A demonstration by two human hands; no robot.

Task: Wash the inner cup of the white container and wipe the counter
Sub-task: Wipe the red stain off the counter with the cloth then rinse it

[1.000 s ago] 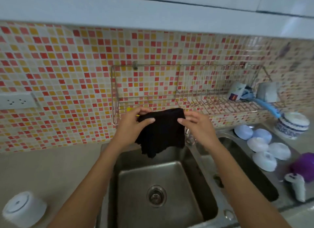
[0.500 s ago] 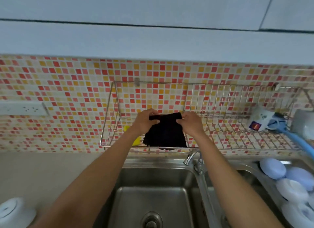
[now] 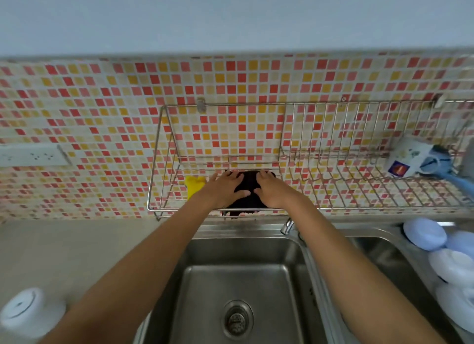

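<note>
Cloth (image 3: 247, 189) flat under both hands' grip

- No word, brand name or number can be read anywhere in the view.
- The white mug with small printed motifs (image 3: 407, 156), lying on its side at the right end of the wall-mounted steel wire rack (image 3: 333, 164), carries a dark blue square label with a red-orange mark in its middle; any lettering on it is too small and blurred to make out.
- The white rectangular wall socket plate (image 3: 30, 155) on the mosaic tiles at the left shows only its pin holes, with no legible marking.
</note>
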